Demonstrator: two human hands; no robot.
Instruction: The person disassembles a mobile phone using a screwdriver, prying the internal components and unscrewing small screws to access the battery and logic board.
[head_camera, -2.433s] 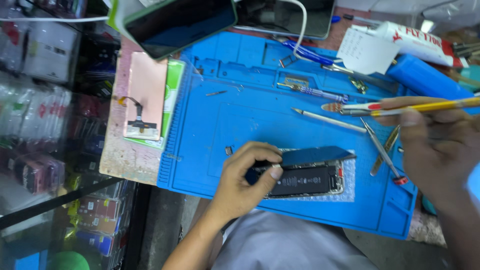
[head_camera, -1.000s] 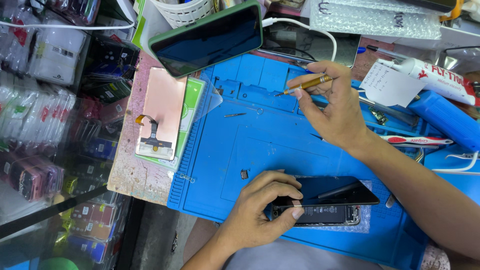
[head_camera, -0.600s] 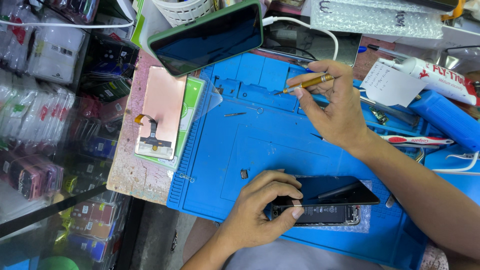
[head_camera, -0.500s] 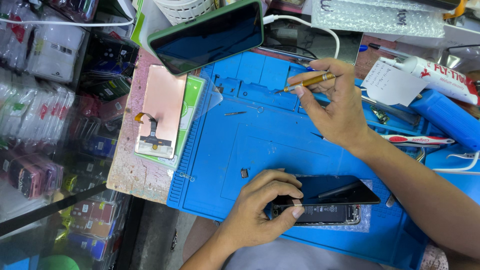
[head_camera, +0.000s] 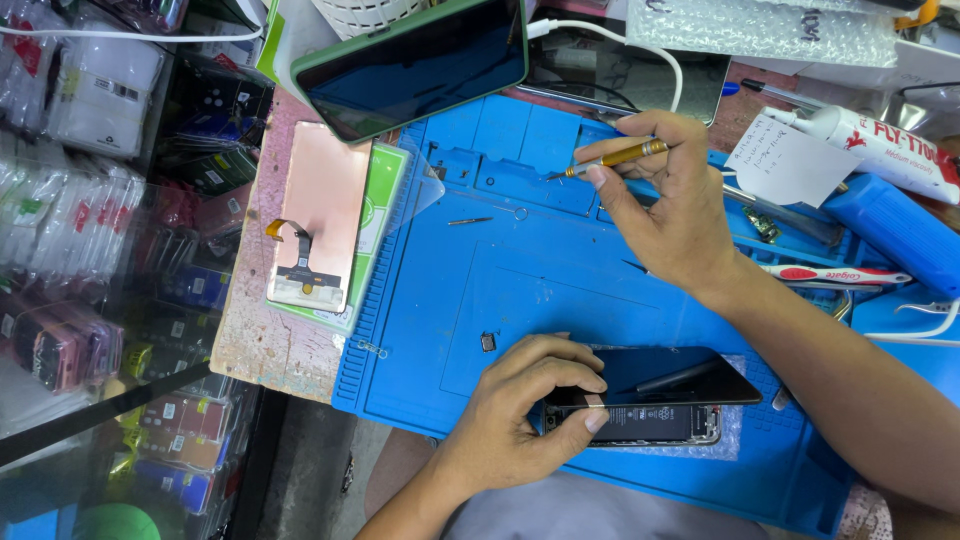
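My left hand (head_camera: 530, 400) grips the near end of an opened phone (head_camera: 650, 405) lying on the blue repair mat (head_camera: 520, 290); its dark screen is lifted off the body and the battery shows underneath. My right hand (head_camera: 675, 215) is raised over the mat's far part and pinches a gold-handled screwdriver (head_camera: 610, 158), tip pointing left toward the mat's small compartments. A loose screwdriver bit (head_camera: 468, 221) lies on the mat to the left of that hand.
A pinkish replacement display (head_camera: 318, 215) with a flex cable rests on a green packet at the left. A green-cased phone (head_camera: 415, 60) leans above. Glue tube (head_camera: 880, 140), paper note (head_camera: 780, 160), blue box (head_camera: 895, 235) and toothbrush (head_camera: 835, 274) crowd the right. The counter drops off at left.
My right hand has moved from the right side, where it held several tools, to the mat's far part with only the gold screwdriver. My left hand has stayed on the phone.
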